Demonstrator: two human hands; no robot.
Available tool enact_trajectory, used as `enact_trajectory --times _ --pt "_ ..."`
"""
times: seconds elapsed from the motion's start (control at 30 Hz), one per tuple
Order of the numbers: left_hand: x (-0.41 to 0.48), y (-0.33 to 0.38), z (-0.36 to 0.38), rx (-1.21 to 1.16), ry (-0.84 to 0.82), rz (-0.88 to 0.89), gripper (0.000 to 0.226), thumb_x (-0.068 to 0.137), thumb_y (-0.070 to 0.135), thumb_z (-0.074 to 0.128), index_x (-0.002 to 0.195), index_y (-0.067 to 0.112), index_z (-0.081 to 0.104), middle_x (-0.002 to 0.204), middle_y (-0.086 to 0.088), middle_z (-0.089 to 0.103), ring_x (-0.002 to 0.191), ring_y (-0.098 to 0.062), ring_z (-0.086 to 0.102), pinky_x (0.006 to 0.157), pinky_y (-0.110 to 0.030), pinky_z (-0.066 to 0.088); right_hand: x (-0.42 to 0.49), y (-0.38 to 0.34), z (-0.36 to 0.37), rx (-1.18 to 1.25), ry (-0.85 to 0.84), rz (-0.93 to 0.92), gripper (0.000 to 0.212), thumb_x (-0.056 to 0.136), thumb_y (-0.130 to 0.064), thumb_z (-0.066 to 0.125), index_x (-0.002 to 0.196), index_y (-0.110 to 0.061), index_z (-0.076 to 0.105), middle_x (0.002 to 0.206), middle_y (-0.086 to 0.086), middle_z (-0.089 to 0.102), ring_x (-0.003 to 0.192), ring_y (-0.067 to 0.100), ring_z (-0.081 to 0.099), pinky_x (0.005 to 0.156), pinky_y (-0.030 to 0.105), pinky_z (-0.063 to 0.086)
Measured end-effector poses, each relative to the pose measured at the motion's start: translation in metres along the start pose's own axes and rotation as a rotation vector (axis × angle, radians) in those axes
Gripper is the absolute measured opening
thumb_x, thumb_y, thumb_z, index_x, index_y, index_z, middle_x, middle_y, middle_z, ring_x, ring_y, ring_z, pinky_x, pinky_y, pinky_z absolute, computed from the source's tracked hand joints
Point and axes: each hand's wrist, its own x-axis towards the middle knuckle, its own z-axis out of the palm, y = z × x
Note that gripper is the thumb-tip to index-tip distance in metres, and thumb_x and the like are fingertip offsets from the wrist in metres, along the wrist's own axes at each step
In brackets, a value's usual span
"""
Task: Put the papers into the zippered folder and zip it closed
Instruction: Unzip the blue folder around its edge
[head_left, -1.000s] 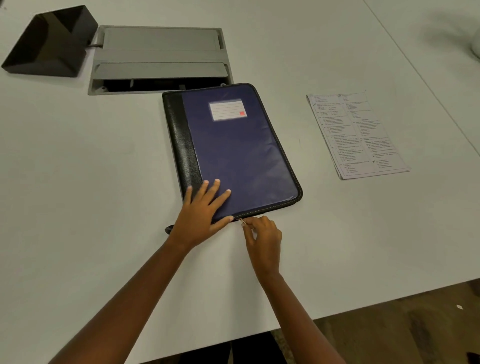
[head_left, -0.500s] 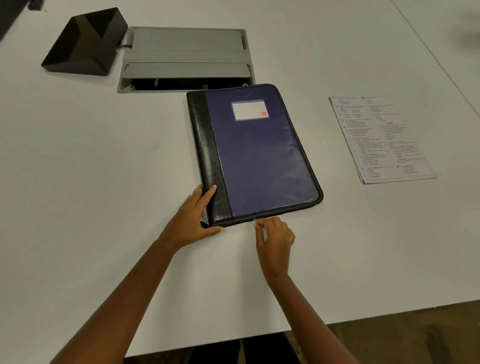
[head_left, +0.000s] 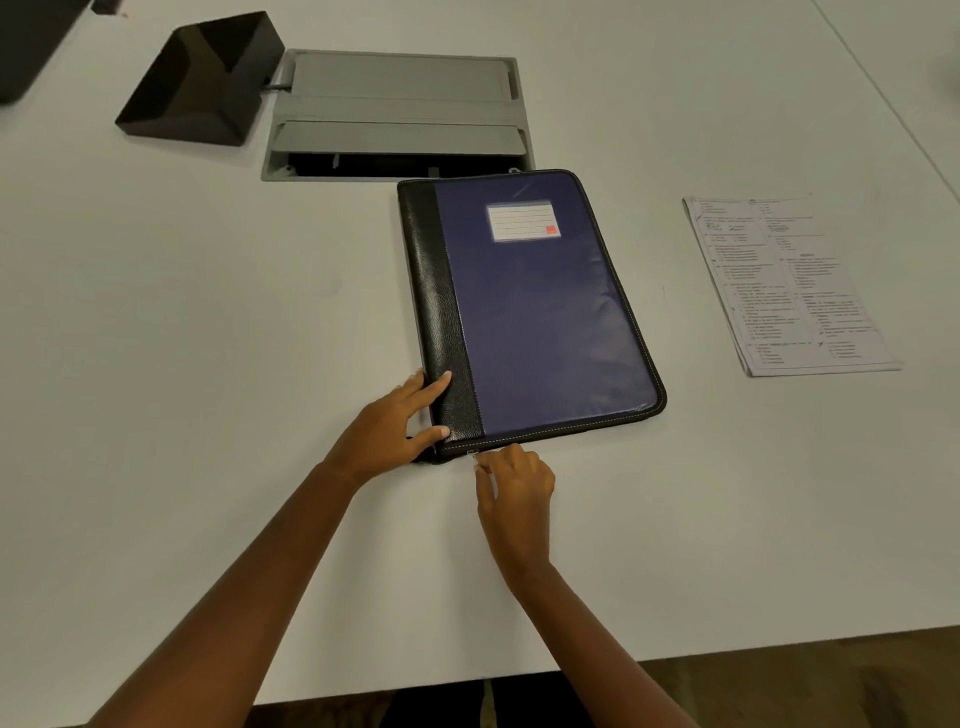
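Note:
A blue zippered folder (head_left: 540, 312) with a black spine strip and a white label lies closed on the white table (head_left: 156, 364). My left hand (head_left: 392, 426) grips its near left corner, thumb and a finger on the black strip. My right hand (head_left: 511, 480) pinches the small metal zipper pull (head_left: 472, 455) at the folder's near edge, close to that corner. A stack of printed papers (head_left: 789, 283) lies flat on the table to the right of the folder, apart from it.
A grey recessed cable hatch (head_left: 400, 114) sits in the table just behind the folder. A black angular tray (head_left: 202, 83) stands at the back left. The table's near edge (head_left: 727, 644) runs below my forearms, with floor beyond.
My left hand slid from flat on the cover to gripping the near left corner. My right hand with the zipper pull has shifted left along the near edge, towards the spine.

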Motion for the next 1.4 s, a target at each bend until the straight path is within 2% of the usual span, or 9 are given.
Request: enact_trajectory --times 0.17,0.3,0.53,0.73,0.93,1.07,1.17,1.27,1.4 --pt "0.002 -0.002 0.000 -0.034 0.010 -0.024 0.066 0.085 0.028 0.063 0.141 0.031 0.028 0.154 -0.008 0.025 0.140 -0.022 0.030 0.112 -0.032 0.030 -0.014 -0.019 0.012 -0.064 -0.018 -0.171 0.015 0.064 -0.005 0.080 0.074 -0.011 0.071 0.065 0.004 0.068 0.060 0.018 0.064 0.068 0.031 0.055" --pt "0.002 -0.002 0.002 -0.068 0.009 -0.028 0.066 0.086 0.026 0.062 0.142 0.029 0.027 0.154 -0.007 0.023 0.140 -0.023 0.029 0.112 -0.034 0.030 -0.017 -0.030 0.022 -0.025 -0.020 -0.114 0.020 0.058 -0.010 0.084 0.074 -0.012 0.072 0.067 0.002 0.071 0.061 0.014 0.066 0.067 0.028 0.056" --pt "-0.002 0.001 0.015 -0.057 0.093 -0.045 0.058 0.091 0.029 0.053 0.143 0.028 0.026 0.155 -0.007 0.023 0.141 -0.024 0.027 0.112 -0.037 0.031 -0.012 -0.019 0.020 -0.159 -0.035 -0.229 0.025 0.055 -0.022 0.086 0.075 -0.018 0.073 0.069 -0.004 0.072 0.063 0.010 0.067 0.066 0.026 0.056" --pt "-0.004 0.012 0.037 0.228 0.265 -0.059 0.051 0.098 0.035 0.034 0.145 0.024 0.019 0.151 -0.014 0.030 0.135 -0.028 0.035 0.106 -0.037 0.038 0.005 0.008 0.003 -0.099 -0.022 -0.240 0.008 0.077 -0.016 0.070 0.076 -0.009 0.066 0.067 0.008 0.067 0.058 0.024 0.061 0.053 0.028 0.050" --pt "-0.003 0.024 0.052 0.271 0.261 -0.118 0.067 0.094 0.047 0.037 0.147 0.015 0.010 0.154 -0.023 0.015 0.140 -0.036 0.025 0.113 -0.043 0.027 0.051 0.056 -0.035 -0.108 0.142 -0.076 0.029 0.085 -0.017 0.053 0.060 -0.003 0.056 0.060 0.018 0.057 0.057 0.033 0.054 0.050 0.038 0.045" --pt "0.009 0.031 0.056 0.233 0.246 -0.166 0.078 0.090 0.054 0.039 0.147 0.015 0.003 0.156 -0.022 0.000 0.143 -0.036 0.013 0.117 -0.042 0.016 0.087 0.091 -0.055 -0.162 0.141 0.120 0.015 0.089 -0.013 0.053 0.087 0.000 0.060 0.094 0.024 0.060 0.087 0.040 0.054 0.072 0.044 0.043" --pt "0.020 0.038 0.059 0.252 0.266 -0.165 0.079 0.090 0.055 0.036 0.147 0.014 0.000 0.156 -0.020 -0.007 0.145 -0.032 -0.003 0.118 -0.040 0.001 0.111 0.108 -0.063 -0.191 0.101 0.266 0.030 0.092 -0.022 0.048 0.114 -0.003 0.054 0.118 0.022 0.053 0.108 0.038 0.048 0.090 0.048 0.039" --pt "0.029 0.048 0.063 0.272 0.281 -0.211 0.075 0.092 0.053 0.032 0.146 0.012 -0.001 0.155 -0.020 -0.008 0.145 -0.034 -0.007 0.118 -0.042 -0.002 0.124 0.112 -0.066 -0.132 0.043 0.301 0.038 0.092 -0.024 0.048 0.121 0.001 0.048 0.121 0.025 0.049 0.110 0.039 0.048 0.090 0.049 0.042" --pt "0.036 0.062 0.066 0.277 0.316 -0.280 0.071 0.094 0.049 0.033 0.146 0.010 0.004 0.155 -0.022 -0.001 0.144 -0.037 -0.001 0.118 -0.046 0.003 0.127 0.114 -0.069 -0.024 0.036 0.320 0.039 0.091 -0.022 0.052 0.120 0.003 0.049 0.118 0.027 0.049 0.107 0.038 0.049 0.089 0.043 0.045"
